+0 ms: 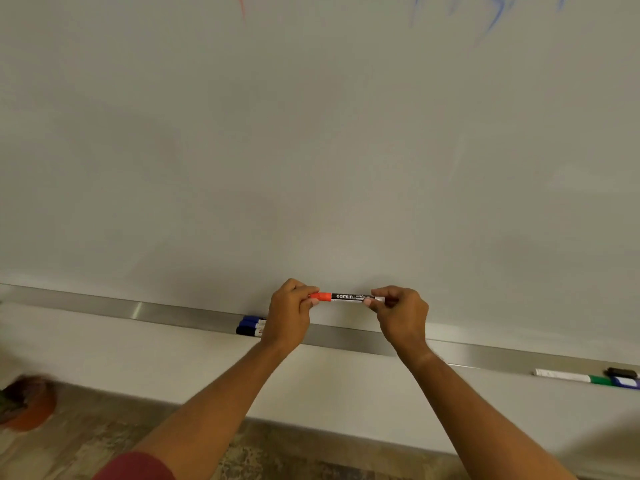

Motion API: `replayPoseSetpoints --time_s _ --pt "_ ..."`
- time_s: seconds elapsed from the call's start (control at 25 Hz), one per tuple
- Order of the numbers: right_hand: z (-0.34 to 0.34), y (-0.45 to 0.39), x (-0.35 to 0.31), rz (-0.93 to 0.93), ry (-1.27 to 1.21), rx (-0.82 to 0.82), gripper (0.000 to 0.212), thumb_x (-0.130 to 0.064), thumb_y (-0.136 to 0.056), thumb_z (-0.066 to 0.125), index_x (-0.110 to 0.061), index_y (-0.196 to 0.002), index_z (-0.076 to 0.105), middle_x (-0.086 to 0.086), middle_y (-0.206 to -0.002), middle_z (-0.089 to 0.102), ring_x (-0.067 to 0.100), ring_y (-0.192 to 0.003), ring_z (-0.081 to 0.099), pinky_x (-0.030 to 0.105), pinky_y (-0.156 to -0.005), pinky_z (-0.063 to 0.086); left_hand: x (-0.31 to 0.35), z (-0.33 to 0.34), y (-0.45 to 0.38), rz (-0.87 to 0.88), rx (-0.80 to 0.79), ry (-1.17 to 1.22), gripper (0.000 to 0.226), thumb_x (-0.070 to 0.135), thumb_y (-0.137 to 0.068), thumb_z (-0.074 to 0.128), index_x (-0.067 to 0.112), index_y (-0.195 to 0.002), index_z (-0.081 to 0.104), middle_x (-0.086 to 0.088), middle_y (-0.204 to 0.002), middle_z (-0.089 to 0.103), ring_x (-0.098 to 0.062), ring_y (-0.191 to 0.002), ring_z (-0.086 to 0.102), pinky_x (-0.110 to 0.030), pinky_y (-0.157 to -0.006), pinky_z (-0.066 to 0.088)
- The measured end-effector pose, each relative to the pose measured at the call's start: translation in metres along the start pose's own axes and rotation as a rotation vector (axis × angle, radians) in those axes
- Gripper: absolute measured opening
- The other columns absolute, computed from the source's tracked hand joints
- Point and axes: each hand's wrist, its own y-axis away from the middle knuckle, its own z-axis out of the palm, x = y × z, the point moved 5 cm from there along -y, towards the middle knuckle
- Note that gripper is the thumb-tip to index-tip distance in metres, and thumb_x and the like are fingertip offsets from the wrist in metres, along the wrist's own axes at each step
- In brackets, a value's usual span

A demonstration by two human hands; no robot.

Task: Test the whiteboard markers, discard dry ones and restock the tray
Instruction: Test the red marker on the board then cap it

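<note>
One red-capped marker (346, 296), black-barrelled and level, hangs just above the tray (156, 311); the left hand (289, 315) pinches its cap, the right hand (401, 315) its other end. Two blue markers (250, 326) lie on the tray beside the left wrist, and a green-capped marker (571, 376) well right.

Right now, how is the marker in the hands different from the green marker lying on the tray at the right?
The red-capped marker is held level in front of the whiteboard, left hand on its cap, right hand on its other end; the green-capped marker lies untouched on the tray. The first has a black barrel, the second a white one. Both are capped.
</note>
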Motion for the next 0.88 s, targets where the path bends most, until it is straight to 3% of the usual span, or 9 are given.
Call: replayPoseSetpoints --time_s 0.2,0.28,0.36,0.44,0.56,0.64,0.88 --pt "0.023 0.009 0.039 0.213 -0.067 0.001 0.015 -0.013 -0.079 0.079 -0.009 -0.093 0.076 0.002 -0.083 0.071 0.014 -0.079 0.066 0.021 -0.078 0.049 -0.045 0.018 0.022 -0.341 -0.038 0.066 0.022 0.005 -0.083 0.071 0.006 -0.105 0.071 -0.003 -0.097 0.066 -0.015 -0.086 0.066 -0.026 -0.081 0.055" --pt "0.031 0.010 0.051 0.284 -0.081 0.000 0.006 -0.015 -0.083 0.075 -0.010 -0.086 0.076 0.000 -0.077 0.070 0.015 -0.076 0.065 0.026 -0.077 0.052 -0.054 0.020 0.025 -0.419 -0.038 0.084 0.019 0.007 -0.085 0.070 0.007 -0.103 0.072 -0.002 -0.096 0.069 -0.012 -0.081 0.065 -0.022 -0.078 0.053" --pt "0.039 0.010 0.064 0.352 -0.083 -0.021 0.027 -0.026 -0.087 0.069 -0.006 -0.070 0.071 0.001 -0.065 0.063 0.017 -0.066 0.057 0.027 -0.067 0.048 -0.058 0.021 0.027 -0.483 -0.059 0.077 0.013 0.019 -0.091 0.064 0.009 -0.087 0.071 -0.006 -0.079 0.068 -0.010 -0.068 0.060 -0.024 -0.066 0.051" --pt "0.048 0.010 0.079 0.461 -0.124 -0.043 0.047 -0.042 -0.089 0.063 -0.001 -0.065 0.062 0.007 -0.063 0.057 0.020 -0.063 0.051 0.030 -0.063 0.045 -0.074 0.027 0.028 -0.586 -0.087 0.101 0.042 0.037 -0.096 0.053 0.004 -0.072 0.064 -0.019 -0.074 0.066 -0.018 -0.063 0.058 -0.040 -0.066 0.052" --pt "0.062 0.006 0.098 0.615 -0.224 -0.075 0.056 -0.055 -0.086 0.061 0.001 -0.082 0.067 0.009 -0.079 0.067 0.023 -0.073 0.063 0.042 -0.080 0.056 -0.098 0.040 0.031 -0.796 -0.121 0.288 0.056 0.057 -0.094 0.042 0.012 -0.071 0.066 -0.015 -0.086 0.070 -0.027 -0.083 0.067 -0.047 -0.085 0.054" --pt "0.070 0.003 0.108 0.678 -0.245 -0.108 0.055 -0.060 -0.085 0.059 -0.006 -0.090 0.066 0.012 -0.094 0.068 0.028 -0.087 0.067 0.046 -0.086 0.056 -0.106 0.046 0.032 -0.880 -0.164 0.365 0.058 0.065 -0.092 0.035 0.019 -0.075 0.066 -0.009 -0.092 0.070 -0.027 -0.091 0.067 -0.047 -0.091 0.052" --pt "0.080 -0.002 0.111 0.744 -0.292 -0.191 0.054 -0.060 -0.091 0.049 -0.008 -0.091 0.063 0.026 -0.115 0.060 0.038 -0.107 0.060 0.040 -0.085 0.057 -0.112 0.056 0.027 -0.973 -0.306 0.316 0.078 0.084 -0.069 0.016 0.016 -0.072 0.054 -0.010 -0.085 0.061 -0.028 -0.086 0.064 -0.046 -0.089 0.052"
